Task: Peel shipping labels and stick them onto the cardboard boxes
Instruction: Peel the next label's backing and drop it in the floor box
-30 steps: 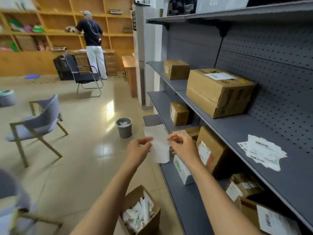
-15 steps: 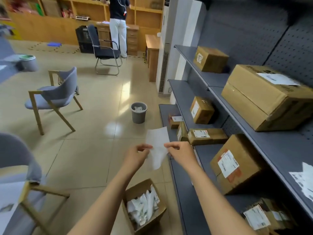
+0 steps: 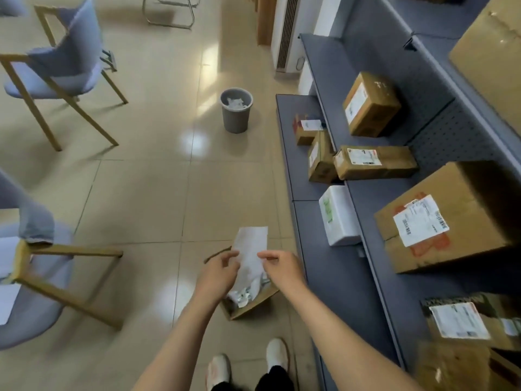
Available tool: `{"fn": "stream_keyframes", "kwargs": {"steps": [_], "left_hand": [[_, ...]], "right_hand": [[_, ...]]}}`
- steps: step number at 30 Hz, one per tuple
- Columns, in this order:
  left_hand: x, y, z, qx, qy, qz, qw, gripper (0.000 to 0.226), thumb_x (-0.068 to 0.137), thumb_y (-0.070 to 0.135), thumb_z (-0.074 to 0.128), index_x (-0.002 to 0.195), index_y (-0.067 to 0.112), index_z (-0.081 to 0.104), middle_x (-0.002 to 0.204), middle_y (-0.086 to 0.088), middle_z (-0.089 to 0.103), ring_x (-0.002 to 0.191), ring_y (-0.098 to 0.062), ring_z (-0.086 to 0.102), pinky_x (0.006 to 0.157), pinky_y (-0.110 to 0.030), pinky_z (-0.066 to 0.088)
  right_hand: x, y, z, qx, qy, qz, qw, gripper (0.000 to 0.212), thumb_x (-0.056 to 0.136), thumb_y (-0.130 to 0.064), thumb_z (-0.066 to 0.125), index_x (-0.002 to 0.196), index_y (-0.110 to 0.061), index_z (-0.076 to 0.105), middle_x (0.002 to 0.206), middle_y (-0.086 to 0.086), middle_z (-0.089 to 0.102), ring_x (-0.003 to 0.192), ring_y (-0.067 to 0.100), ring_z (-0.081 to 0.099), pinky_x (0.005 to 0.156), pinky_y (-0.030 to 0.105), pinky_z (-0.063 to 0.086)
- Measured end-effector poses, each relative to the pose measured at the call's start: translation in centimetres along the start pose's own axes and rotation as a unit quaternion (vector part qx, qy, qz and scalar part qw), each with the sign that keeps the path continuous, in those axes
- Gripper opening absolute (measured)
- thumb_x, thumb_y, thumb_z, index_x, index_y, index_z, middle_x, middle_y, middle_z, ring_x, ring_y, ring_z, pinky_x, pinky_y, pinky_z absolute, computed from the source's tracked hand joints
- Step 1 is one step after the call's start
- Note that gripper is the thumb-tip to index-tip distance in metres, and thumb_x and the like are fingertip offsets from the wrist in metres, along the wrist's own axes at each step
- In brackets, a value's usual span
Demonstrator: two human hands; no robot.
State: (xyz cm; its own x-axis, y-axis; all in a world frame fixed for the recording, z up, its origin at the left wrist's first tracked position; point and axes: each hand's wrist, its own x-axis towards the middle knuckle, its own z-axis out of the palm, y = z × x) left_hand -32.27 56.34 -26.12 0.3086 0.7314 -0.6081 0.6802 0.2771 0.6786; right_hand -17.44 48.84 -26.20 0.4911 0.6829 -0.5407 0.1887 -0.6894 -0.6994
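A white label sheet hangs upright between my two hands. My left hand pinches its left edge and my right hand pinches its right edge. Both hands are over an open cardboard scrap box on the floor, which holds white paper strips. On the grey shelves to the right stand cardboard boxes with labels on them: a large one, a long flat one, a smaller one, and one at the lower right.
A white box lies on the lowest shelf. A grey bin with paper stands on the tiled floor ahead. Blue chairs stand at the upper left and the near left. My white shoes are below.
The view has tipped down toward the floor. My hands have stayed together on the sheet and now hang over the scrap box.
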Motion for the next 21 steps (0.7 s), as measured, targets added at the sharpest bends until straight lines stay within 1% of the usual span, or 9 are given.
{"fn": "stream_keyframes", "kwargs": {"steps": [2,5,7,9,11,14,17,19,21], "left_hand": [[1.1,-1.8,0.8,0.017,0.012,-0.002,1.0,0.037,0.095,0.023,0.055,0.131,0.027,0.066,0.133,-0.001,0.068,0.119,-0.021,0.063,0.097,-0.034,0.05],[3.0,-4.2,2.1,0.035,0.023,0.004,0.999,0.039,0.095,0.023,0.056,0.132,0.026,0.065,0.129,-0.001,0.069,0.117,-0.022,0.063,0.096,-0.034,0.05],[4.4,-5.9,3.1,0.048,0.034,0.004,0.998,0.043,0.093,0.025,0.055,0.135,0.026,0.063,0.13,-0.002,0.068,0.12,-0.023,0.061,0.098,-0.037,0.05],[5.8,-7.8,3.9,0.079,0.063,0.01,0.995,0.046,0.091,0.026,0.052,0.136,0.027,0.061,0.14,-0.005,0.06,0.133,-0.027,0.048,0.107,-0.043,0.045],[7.0,-9.3,4.5,0.108,0.082,0.003,0.991,0.05,0.09,0.026,0.05,0.139,0.027,0.058,0.15,-0.01,0.05,0.143,-0.035,0.032,0.115,-0.047,0.035],[8.5,-10.5,4.7,0.138,0.082,0.003,0.987,0.055,0.091,0.023,0.05,0.146,0.025,0.049,0.158,-0.011,0.04,0.149,-0.038,0.019,0.122,-0.046,0.024],[9.7,-11.3,4.6,0.134,0.078,0.004,0.988,0.056,0.094,0.022,0.047,0.151,0.024,0.044,0.162,-0.008,0.035,0.154,-0.033,0.011,0.125,-0.039,0.013],[10.1,-11.7,4.4,0.12,0.075,0.002,0.99,0.057,0.095,0.021,0.046,0.152,0.024,0.043,0.163,-0.007,0.034,0.155,-0.031,0.011,0.126,-0.042,0.016],[10.4,-12.1,4.2,0.117,0.076,0.012,0.99,0.057,0.094,0.021,0.046,0.151,0.024,0.043,0.161,-0.005,0.036,0.153,-0.029,0.017,0.122,-0.045,0.026]], "right_hand": [[1.2,2.1,1.3,-0.011,-0.005,0.024,1.0,0.035,0.094,-0.007,0.055,0.116,-0.024,0.075,0.123,-0.008,0.071,0.1,0.004,0.06,0.076,0.01,0.043],[3.6,4.7,3.2,-0.014,0.004,0.053,0.999,0.035,0.094,-0.006,0.056,0.119,-0.022,0.074,0.126,-0.006,0.07,0.108,0.009,0.062,0.08,0.014,0.044],[5.3,6.4,4.8,-0.028,0.007,0.063,0.998,0.034,0.094,-0.006,0.057,0.122,-0.018,0.072,0.126,-0.002,0.071,0.102,0.011,0.063,0.08,0.015,0.045],[7.1,7.7,6.6,-0.05,-0.001,0.07,0.996,0.033,0.093,-0.007,0.058,0.12,-0.016,0.073,0.122,0.001,0.072,0.095,0.015,0.063,0.081,0.024,0.05],[8.7,8.9,8.0,-0.075,-0.011,0.072,0.995,0.029,0.092,-0.008,0.058,0.113,-0.016,0.075,0.119,0.004,0.073,0.095,0.021,0.066,0.082,0.031,0.054],[10.8,10.2,9.7,-0.092,-0.027,0.071,0.993,0.038,0.095,-0.008,0.058,0.131,-0.015,0.066,0.13,0.002,0.068,0.11,0.02,0.063,0.082,0.025,0.046],[12.6,10.9,11.0,-0.103,-0.045,0.075,0.991,0.04,0.095,-0.008,0.059,0.134,-0.016,0.064,0.133,0.002,0.066,0.119,0.018,0.06,0.084,0.021,0.041],[13.6,11.3,11.7,-0.109,-0.065,0.082,0.989,0.039,0.095,-0.007,0.058,0.132,-0.019,0.065,0.134,0.003,0.065,0.121,0.017,0.059,0.085,0.02,0.041],[14.2,11.5,12.0,-0.121,-0.088,0.09,0.985,0.04,0.095,-0.007,0.055,0.13,-0.024,0.066,0.135,0.005,0.063,0.119,0.019,0.06,0.083,0.021,0.042]]}}
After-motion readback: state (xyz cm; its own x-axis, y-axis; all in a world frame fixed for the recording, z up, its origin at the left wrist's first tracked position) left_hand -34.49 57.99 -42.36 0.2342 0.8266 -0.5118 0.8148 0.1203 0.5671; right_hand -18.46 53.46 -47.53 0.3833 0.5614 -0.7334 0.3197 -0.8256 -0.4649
